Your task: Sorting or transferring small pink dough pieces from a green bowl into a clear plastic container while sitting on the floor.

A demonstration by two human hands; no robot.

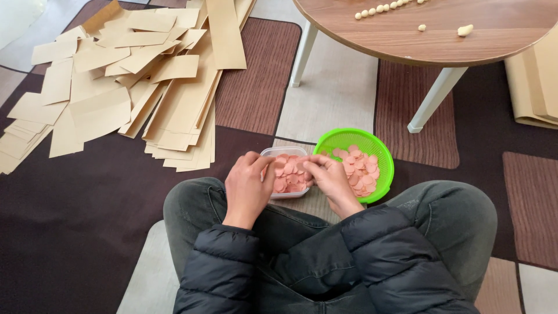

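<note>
**Both hands at the tub of pink discs**

Fingers of the left hand (247,187) curl around the near wall of a clear plastic tub (286,174) on the carpet (75,215). The right hand (331,179) pinches pink discs (289,173) inside it. A green basket (356,163) of discs touches the tub's right side; tan paper strips (133,81) lie beyond.

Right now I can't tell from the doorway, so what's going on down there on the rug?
A person sits cross-legged on the patterned rug, both hands over a small clear tub of pink discs. The left hand rests at the tub's near edge; the right hand pinches discs above it. A green basket with more discs stands beside it. Tan paper strips lie piled to the left, and a round wooden table stands ahead.
</note>
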